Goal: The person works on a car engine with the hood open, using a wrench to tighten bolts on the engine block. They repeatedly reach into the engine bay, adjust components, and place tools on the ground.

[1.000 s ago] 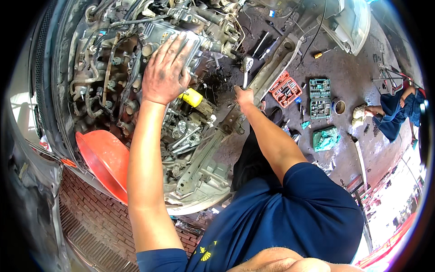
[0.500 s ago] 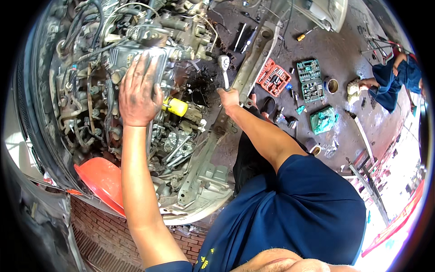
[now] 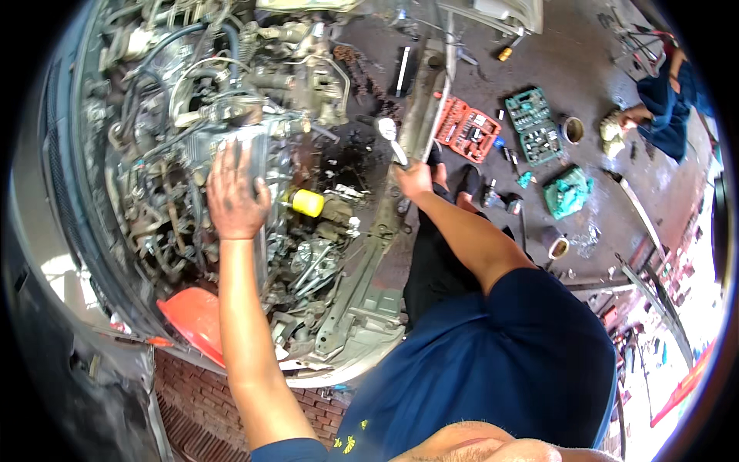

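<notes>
My left hand (image 3: 235, 196), darkened with grime, lies with fingers apart on the metal cover (image 3: 248, 133) atop the car's engine (image 3: 177, 108). A yellow cylinder (image 3: 308, 202) sits just right of it among the engine parts. My right hand (image 3: 413, 177) is closed round the handle of a silver ratchet (image 3: 389, 132), held upright in the picture beside the front metal crossmember (image 3: 431, 65). The ratchet's head is over the dark gap at the front of the engine bay.
A red basin (image 3: 192, 316) rests at lower left. On the floor at right are a red socket case (image 3: 467, 131), a green socket case (image 3: 531, 127), a green bag (image 3: 568, 192), cans (image 3: 571, 129) and loose tools. Another person (image 3: 666, 104) is at the far right.
The engine and my left hand appear lower in the picture than half a second ago as the view shifts. The ratchet in my right hand has tilted a little further.
</notes>
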Available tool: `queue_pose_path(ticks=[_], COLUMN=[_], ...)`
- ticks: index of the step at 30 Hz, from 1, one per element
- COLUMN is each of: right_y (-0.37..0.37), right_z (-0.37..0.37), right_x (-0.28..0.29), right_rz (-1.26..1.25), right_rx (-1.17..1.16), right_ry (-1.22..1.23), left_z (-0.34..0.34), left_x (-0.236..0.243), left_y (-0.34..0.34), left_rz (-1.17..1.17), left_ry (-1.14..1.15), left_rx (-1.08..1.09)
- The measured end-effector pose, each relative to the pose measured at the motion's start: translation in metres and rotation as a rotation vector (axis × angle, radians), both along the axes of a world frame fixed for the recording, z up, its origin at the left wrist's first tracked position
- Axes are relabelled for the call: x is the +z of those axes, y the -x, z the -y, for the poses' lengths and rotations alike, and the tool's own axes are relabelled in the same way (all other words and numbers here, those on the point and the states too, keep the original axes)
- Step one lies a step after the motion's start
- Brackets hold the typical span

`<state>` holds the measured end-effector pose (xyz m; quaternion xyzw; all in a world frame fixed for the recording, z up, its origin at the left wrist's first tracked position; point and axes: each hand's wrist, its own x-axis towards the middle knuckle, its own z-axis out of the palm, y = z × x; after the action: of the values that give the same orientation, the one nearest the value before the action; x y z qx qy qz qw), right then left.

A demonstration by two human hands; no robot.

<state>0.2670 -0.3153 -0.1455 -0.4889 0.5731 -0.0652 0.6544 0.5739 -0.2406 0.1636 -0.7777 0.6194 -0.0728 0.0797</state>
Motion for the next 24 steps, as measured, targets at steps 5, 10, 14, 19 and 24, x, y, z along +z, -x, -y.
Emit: queue_pose_path(ticks=[5,10,14,19,24], right_y=[0.056,0.029,-0.018,-0.083,-0.137], right_z=[0.026,0.069,0.093,0.101,0.099], right_x=[0.059,0.134,0.134,0.131,0.111], right_rz=[0.088,0.429,0.546,0.515,0.356], right_rx=[0.399,-0.007,-0.191,-0.243,-0.283], right_ry=[0.269,0.069,-0.123,-0.507,-0.738], left_z=[0.002,0.005,0.003,0.005,-0.003], left_x=[0.004,0.006,0.010,0.008,0.010], left_y=[0.002,0.004,0.002,0.000,-0.005], left_rz=[-0.029,-0.014,-0.050,-0.053,-0.102], left_ry=[0.045,0.027,0.050,0.026,0.067], left_rx=[-0.035,-0.004,-0.007,0.019,0.000])
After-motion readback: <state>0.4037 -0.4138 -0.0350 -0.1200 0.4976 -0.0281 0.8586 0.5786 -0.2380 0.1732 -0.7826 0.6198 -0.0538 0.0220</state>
